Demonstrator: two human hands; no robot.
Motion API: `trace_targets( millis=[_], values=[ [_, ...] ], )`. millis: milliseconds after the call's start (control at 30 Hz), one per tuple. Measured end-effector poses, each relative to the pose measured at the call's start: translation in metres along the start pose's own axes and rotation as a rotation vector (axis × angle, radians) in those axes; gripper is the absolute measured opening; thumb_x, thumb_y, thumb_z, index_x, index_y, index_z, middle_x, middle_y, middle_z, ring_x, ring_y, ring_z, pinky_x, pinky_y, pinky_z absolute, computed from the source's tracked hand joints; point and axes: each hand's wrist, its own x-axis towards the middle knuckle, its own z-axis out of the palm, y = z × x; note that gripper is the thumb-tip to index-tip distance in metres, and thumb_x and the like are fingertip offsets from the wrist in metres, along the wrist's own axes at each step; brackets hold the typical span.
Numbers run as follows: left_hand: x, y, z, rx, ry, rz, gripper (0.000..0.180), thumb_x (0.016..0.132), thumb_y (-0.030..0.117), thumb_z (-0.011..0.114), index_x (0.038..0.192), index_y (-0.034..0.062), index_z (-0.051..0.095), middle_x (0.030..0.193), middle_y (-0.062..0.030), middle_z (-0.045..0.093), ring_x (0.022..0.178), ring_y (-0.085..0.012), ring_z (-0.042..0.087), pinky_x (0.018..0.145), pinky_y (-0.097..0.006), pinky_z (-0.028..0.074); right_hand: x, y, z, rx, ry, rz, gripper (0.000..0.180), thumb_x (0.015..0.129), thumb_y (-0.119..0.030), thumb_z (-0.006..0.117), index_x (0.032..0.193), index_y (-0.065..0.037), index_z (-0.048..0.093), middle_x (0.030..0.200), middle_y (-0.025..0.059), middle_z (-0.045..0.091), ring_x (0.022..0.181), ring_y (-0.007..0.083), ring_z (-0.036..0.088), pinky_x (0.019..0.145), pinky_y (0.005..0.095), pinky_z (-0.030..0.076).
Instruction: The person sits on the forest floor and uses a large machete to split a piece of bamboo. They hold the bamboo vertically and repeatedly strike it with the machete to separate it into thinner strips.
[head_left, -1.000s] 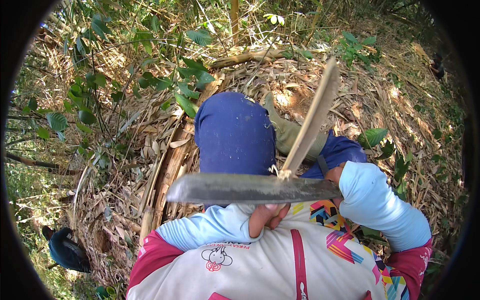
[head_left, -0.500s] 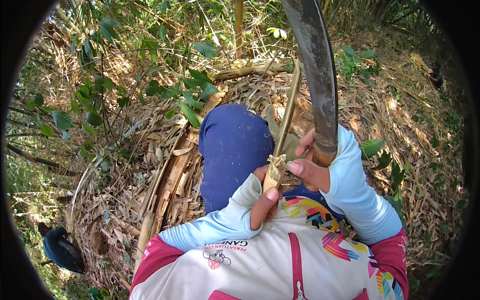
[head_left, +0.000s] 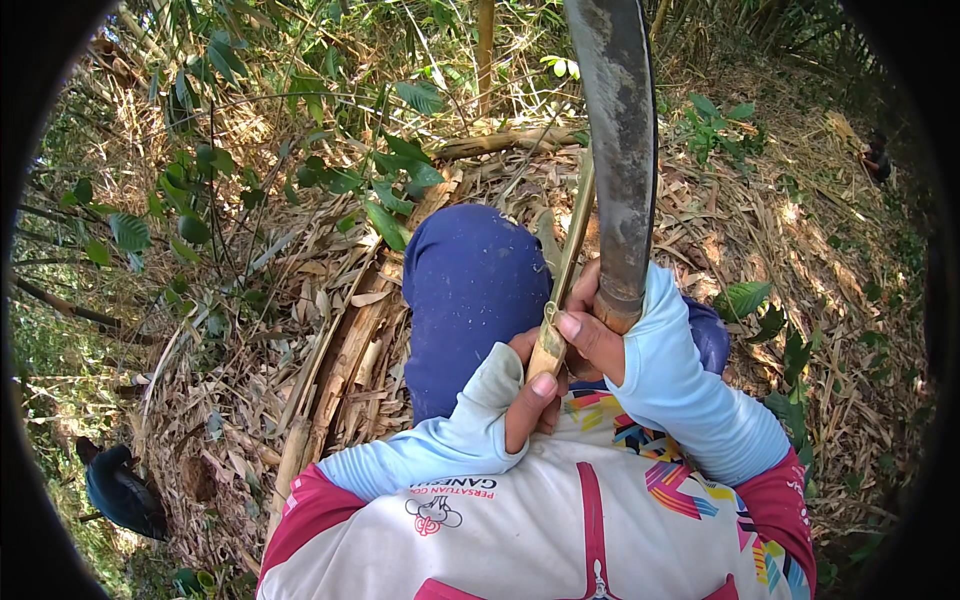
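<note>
My left hand [head_left: 530, 385], in a pale blue sleeve, is closed around the near end of a thin bamboo strip [head_left: 568, 262] that points away from me. My right hand [head_left: 598, 330] grips the handle of a long dark machete [head_left: 622, 140], whose blade stands upright toward the top of the view, right beside the strip. Both hands meet in front of my chest, over my blue-trousered knee [head_left: 465, 290].
Dry bamboo leaves and split bamboo culms [head_left: 340, 370] cover the ground. Green leafy saplings [head_left: 390, 180] stand ahead and to the left. A dark blue object [head_left: 120, 490] lies at the lower left. A standing bamboo stem [head_left: 486, 50] rises at the top.
The machete swung from lying crosswise in front of me to standing upright. The bamboo strip turned to point straight away, and my hands drew together around it.
</note>
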Motion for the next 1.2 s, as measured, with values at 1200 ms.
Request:
trace_targets(
  millis=[1200],
  values=[
    [0.007, -0.020, -0.024, -0.206, -0.255, -0.032, 0.055, 0.097, 0.051, 0.049, 0.113, -0.0012, 0.059, 0.099, -0.0113, 0.062, 0.080, -0.0194, 0.065, 0.076, -0.032, 0.052, -0.042, -0.020, -0.061, -1.117, -0.205, -0.208, 0.039, 0.062, -0.008, 0.078, 0.099, -0.005, 0.067, 0.083, 0.0129, 0.065, 0.076, 0.0322, 0.064, 0.065, 0.0385, 0.051]
  ],
)
